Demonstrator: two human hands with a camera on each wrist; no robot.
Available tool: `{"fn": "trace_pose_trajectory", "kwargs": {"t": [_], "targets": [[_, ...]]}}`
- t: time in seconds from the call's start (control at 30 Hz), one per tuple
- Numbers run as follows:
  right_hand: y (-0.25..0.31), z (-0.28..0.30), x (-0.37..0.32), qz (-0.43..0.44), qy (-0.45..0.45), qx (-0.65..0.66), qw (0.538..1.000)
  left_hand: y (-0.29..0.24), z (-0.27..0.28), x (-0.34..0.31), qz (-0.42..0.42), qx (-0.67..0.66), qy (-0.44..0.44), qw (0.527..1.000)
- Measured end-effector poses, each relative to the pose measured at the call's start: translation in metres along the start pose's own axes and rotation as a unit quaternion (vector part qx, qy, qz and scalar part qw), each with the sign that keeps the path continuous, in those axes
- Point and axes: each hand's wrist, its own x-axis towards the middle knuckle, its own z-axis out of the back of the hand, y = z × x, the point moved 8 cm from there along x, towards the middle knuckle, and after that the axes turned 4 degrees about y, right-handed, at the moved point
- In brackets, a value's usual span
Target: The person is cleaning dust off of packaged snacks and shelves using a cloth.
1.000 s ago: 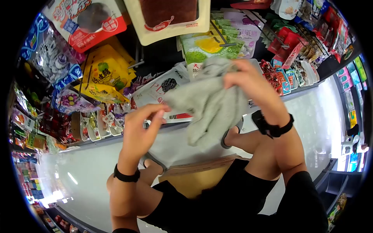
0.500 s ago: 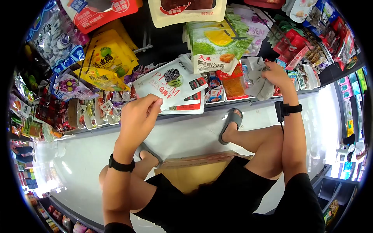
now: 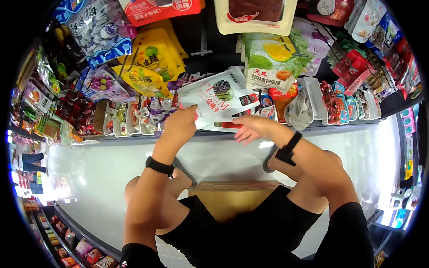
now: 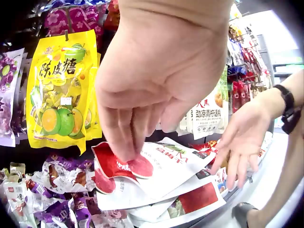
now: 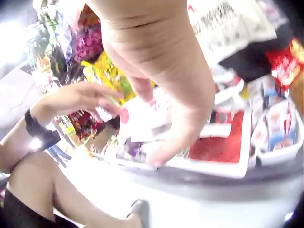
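In the head view, a white plum pouch [image 3: 212, 100] lies over other packs at the shelf's front. My left hand [image 3: 179, 127] pinches its left edge; in the left wrist view the fingers of my left hand [image 4: 161, 76] reach down onto a white and red pouch [image 4: 156, 173]. At the plum pouch's lower right corner is my right hand [image 3: 257, 129], fingers spread and loose, holding nothing. The right wrist view shows my right hand [image 5: 161, 80] with thumb and fingers apart over the packs. A crumpled grey cloth [image 3: 299, 111] rests among the trays to the right.
Green lime pouches [image 3: 272, 62] and yellow bags [image 3: 154, 56] hang above on hooks. Trays of small wrapped sweets [image 3: 118, 118] line the shelf edge [image 3: 214, 136]. Below, an open cardboard box [image 3: 232, 201] stands between the person's legs.
The grey cloth, held up by my right hand a second ago, now lies at the trays, let go. My right hand has moved back left to the plum pouch. My left hand stays at its left edge.
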Motion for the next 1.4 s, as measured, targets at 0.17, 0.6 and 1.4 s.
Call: {"fn": "trace_pose_trajectory", "kwargs": {"t": [0.17,0.6,1.4], "targets": [[0.004,-0.011,0.059,0.086,-0.059,0.278,0.955,-0.002,-0.005,-0.005,0.014,-0.059,0.035,0.998],[0.059,-0.002,0.034,0.267,-0.175,0.363,0.876,0.025,0.015,-0.014,0.095,-0.011,0.041,0.995],[0.073,-0.044,0.006,0.218,0.054,0.446,0.866,0.071,0.042,-0.023,0.195,-0.212,0.036,0.957]]}}
